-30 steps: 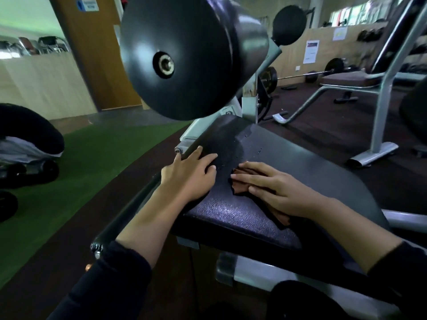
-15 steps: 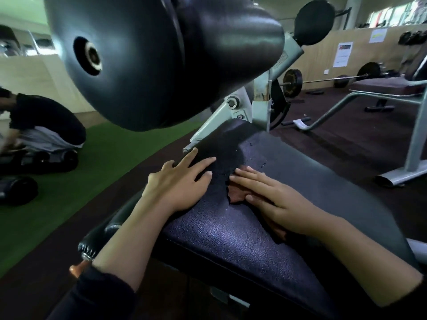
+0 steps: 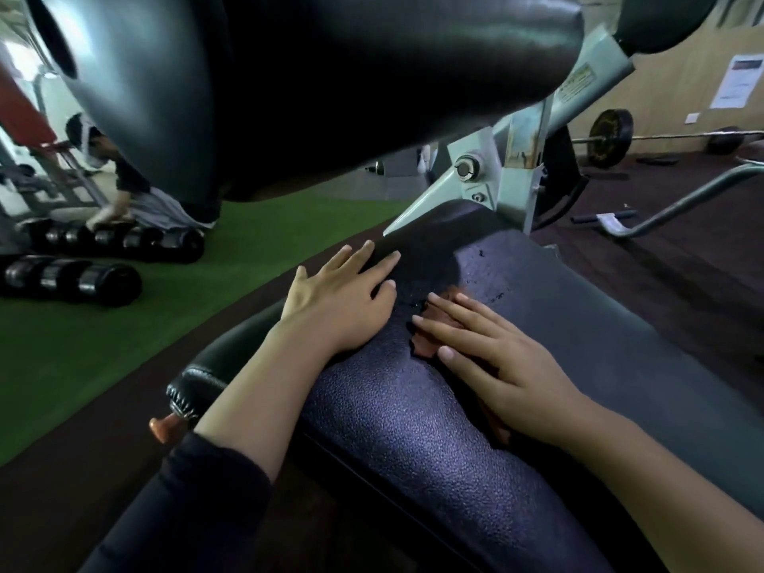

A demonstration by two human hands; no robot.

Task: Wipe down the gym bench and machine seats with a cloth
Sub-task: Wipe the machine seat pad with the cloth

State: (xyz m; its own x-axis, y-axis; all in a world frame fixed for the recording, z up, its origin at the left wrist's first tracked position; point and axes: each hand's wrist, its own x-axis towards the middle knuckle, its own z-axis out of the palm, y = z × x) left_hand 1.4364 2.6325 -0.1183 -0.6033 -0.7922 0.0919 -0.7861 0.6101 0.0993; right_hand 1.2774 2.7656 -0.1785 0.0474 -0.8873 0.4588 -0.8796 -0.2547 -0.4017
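Observation:
A black textured machine seat pad [image 3: 421,432] fills the lower middle of the head view. My right hand [image 3: 496,366] lies flat with straight fingers on a reddish-brown cloth [image 3: 426,345], pressing it onto the pad; only the cloth's edges show around the fingers. My left hand [image 3: 343,299] rests flat on the pad's left side, fingers spread, just left of the cloth. Small wet drops [image 3: 492,295] dot the pad beyond the fingertips.
A large black roller pad [image 3: 310,84] hangs close overhead on a pale metal frame [image 3: 488,171]. Dumbbells [image 3: 70,279] lie on green turf at left, where a person [image 3: 136,192] crouches. A barbell [image 3: 612,138] and a bench leg [image 3: 678,204] stand at right.
My view has moved closer and lower under the roller pad. Both hands have stayed flat on the seat, the right one still on the cloth, shifted slightly forward.

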